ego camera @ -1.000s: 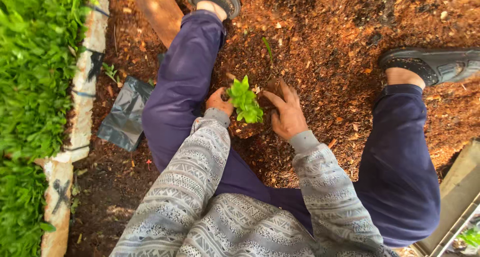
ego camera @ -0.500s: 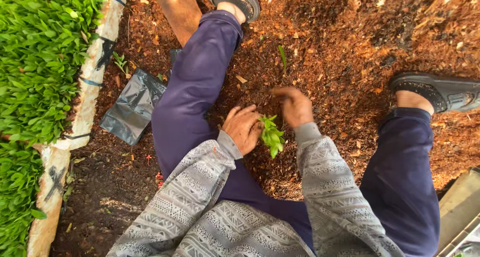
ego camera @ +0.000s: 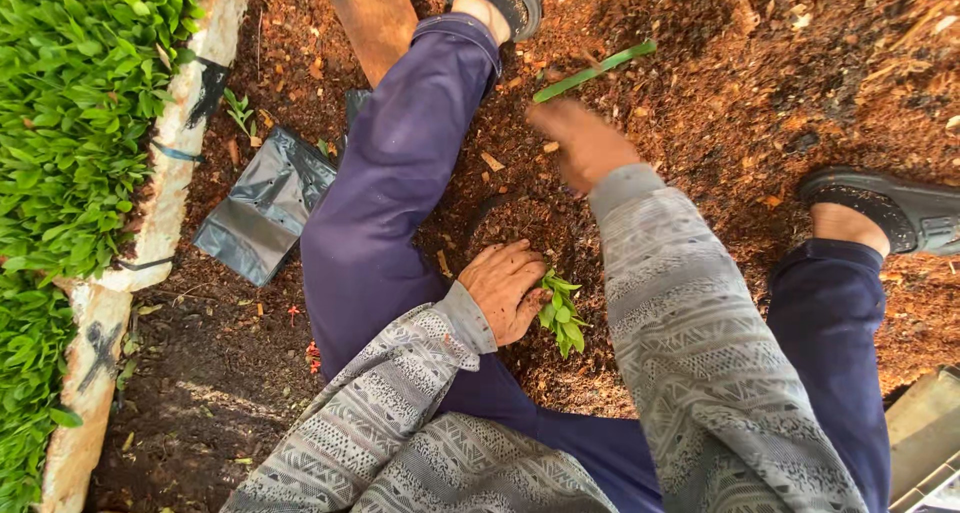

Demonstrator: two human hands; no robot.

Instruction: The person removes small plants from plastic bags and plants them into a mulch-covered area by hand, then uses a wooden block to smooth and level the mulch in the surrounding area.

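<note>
Fingers of our left hand [ego camera: 508, 291] curl around the seedling [ego camera: 561, 313], steadying it upright in the mulch [ego camera: 700, 73] between our legs; our right hand [ego camera: 583, 143] reaches farther out, blurred, so we cannot tell its grip.

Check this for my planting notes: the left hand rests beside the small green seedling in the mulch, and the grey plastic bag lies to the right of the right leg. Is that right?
Not quite. The head view shows the grey plastic bag lying on the other side, beyond the left leg and near the white edging. The rest holds: the left hand rests beside the small green seedling in the mulch.
</note>
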